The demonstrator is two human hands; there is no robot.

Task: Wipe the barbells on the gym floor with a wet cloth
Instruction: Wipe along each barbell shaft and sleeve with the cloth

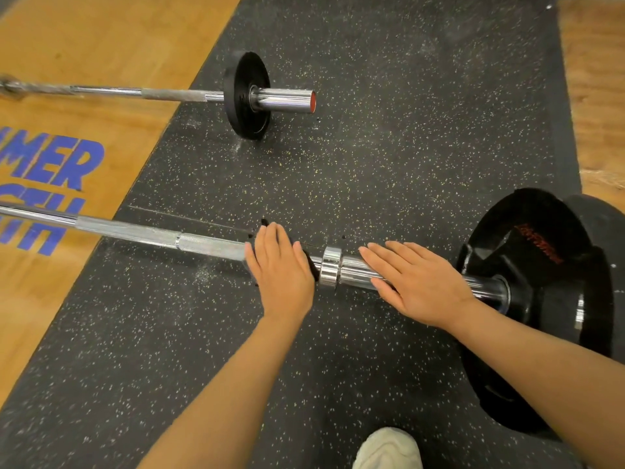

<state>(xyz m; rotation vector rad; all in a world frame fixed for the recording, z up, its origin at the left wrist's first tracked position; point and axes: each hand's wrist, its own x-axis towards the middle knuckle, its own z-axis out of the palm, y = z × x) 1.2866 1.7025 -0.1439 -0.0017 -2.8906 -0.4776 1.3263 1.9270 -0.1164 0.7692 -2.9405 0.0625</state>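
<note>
A steel barbell (142, 231) lies across the black rubber mat in front of me, with large black plates (541, 299) on its right end. My left hand (280, 269) lies flat with straight fingers on a dark cloth (309, 262) draped over the shaft, just left of the chrome collar (329, 269). Only a strip of the cloth shows beside my fingers. My right hand (419, 282) rests flat on the chrome sleeve between the collar and the plates. A second barbell (176, 93) with a small black plate (245, 96) lies farther away.
The speckled rubber mat (389, 147) runs away from me between wooden floor on the left (101, 45) with blue lettering and wooden floor at the right edge (595, 96). My light shoe (389, 448) stands on the mat at the bottom.
</note>
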